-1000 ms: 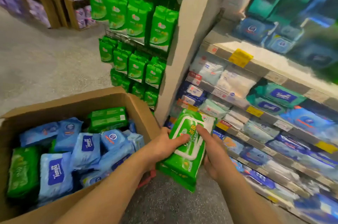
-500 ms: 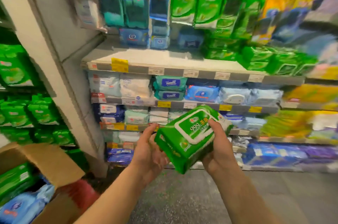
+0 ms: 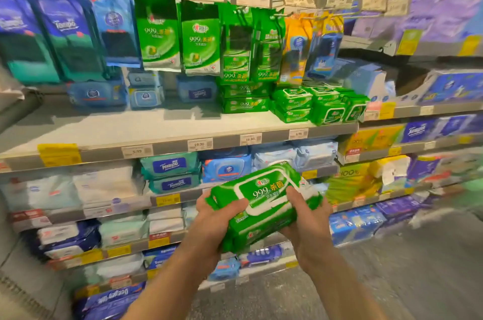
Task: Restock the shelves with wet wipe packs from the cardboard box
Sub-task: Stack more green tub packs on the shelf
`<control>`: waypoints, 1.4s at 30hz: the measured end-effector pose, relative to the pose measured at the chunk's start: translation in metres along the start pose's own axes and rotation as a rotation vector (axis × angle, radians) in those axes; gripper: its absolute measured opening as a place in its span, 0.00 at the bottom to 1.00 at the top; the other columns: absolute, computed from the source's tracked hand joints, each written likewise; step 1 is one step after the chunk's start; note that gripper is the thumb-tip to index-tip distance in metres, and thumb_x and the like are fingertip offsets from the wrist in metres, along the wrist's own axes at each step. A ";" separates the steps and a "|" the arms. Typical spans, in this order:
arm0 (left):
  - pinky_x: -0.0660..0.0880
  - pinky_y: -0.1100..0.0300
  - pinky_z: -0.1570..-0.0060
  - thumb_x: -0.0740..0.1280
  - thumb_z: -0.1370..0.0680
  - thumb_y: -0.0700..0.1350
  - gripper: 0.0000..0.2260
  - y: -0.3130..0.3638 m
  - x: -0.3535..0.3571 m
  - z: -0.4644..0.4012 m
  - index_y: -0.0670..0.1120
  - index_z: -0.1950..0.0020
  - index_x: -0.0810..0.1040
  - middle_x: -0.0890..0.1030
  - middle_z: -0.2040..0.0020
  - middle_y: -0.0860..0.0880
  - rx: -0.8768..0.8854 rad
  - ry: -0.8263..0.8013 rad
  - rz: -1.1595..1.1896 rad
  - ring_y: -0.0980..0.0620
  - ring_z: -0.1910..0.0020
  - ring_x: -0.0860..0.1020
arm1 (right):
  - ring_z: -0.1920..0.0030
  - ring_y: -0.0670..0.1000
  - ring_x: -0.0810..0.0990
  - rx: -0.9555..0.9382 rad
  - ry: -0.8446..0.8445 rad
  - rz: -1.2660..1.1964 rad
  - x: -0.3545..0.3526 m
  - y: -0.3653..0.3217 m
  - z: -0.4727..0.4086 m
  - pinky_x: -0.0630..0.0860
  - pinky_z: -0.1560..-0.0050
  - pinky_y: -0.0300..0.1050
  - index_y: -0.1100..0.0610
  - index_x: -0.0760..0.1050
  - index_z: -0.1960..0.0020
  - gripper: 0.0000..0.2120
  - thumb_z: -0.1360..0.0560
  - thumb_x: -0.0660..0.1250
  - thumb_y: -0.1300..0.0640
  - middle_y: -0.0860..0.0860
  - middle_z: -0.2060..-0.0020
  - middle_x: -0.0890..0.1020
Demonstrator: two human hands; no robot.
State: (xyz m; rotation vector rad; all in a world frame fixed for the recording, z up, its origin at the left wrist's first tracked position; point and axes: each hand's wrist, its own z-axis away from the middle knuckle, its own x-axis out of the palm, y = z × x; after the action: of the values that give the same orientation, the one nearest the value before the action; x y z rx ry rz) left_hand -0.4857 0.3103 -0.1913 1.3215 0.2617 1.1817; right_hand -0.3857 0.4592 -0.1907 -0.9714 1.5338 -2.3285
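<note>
Shelving unit, 5 tiers visible. Top shelf, grey, runs across the middle of the frame: blue flat packs lie at its back left of centre, stacked green wipe packs at centre right, its front left part bare. The tier below carries teal Tempo packs and pale blue packs. Lower tiers at lower left hold white and navy packs. Speckled grey floor at lower right.

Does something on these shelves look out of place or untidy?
Mostly tidy. The green packs on the top shelf lie tilted, not in straight rows like their neighbours. The held pack, gripped by the left hand and right hand, looks undamaged.
</note>
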 end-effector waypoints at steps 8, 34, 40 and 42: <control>0.82 0.41 0.53 0.74 0.26 0.47 0.25 0.047 0.030 -0.114 0.51 0.32 0.69 0.84 0.44 0.43 0.093 -0.071 0.014 0.41 0.49 0.84 | 0.47 0.54 0.87 -0.109 0.082 0.140 0.033 -0.041 -0.091 0.83 0.47 0.60 0.39 0.63 0.29 0.35 0.29 0.77 0.45 0.50 0.37 0.82; 0.78 0.58 0.44 0.81 0.38 0.34 0.57 0.148 0.064 -0.313 0.51 0.19 0.50 0.85 0.45 0.51 0.121 0.075 -0.526 0.52 0.48 0.84 | 0.54 0.55 0.76 -0.456 -0.133 1.110 0.089 -0.095 -0.339 0.72 0.54 0.52 0.55 0.73 0.52 0.14 0.23 0.72 0.46 0.50 0.56 0.77; 0.76 0.48 0.38 0.82 0.43 0.60 0.36 0.137 0.047 -0.342 0.62 0.38 0.74 0.85 0.48 0.55 0.109 0.184 -0.937 0.51 0.46 0.83 | 0.63 0.57 0.77 -0.812 -0.021 1.496 0.078 -0.084 -0.363 0.74 0.64 0.48 0.56 0.77 0.60 0.19 0.32 0.80 0.42 0.50 0.67 0.79; 0.75 0.52 0.39 0.77 0.45 0.71 0.31 0.137 0.047 -0.347 0.65 0.46 0.77 0.84 0.48 0.57 0.141 0.282 -1.122 0.53 0.45 0.81 | 0.62 0.56 0.77 -0.868 0.025 1.550 0.080 -0.088 -0.363 0.73 0.64 0.47 0.56 0.78 0.58 0.20 0.32 0.79 0.40 0.50 0.65 0.80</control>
State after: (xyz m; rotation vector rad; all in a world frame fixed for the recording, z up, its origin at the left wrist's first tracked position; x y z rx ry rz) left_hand -0.7900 0.5290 -0.1627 0.8628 1.1355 0.3683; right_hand -0.6528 0.7319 -0.1714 0.2863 2.0830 -0.5878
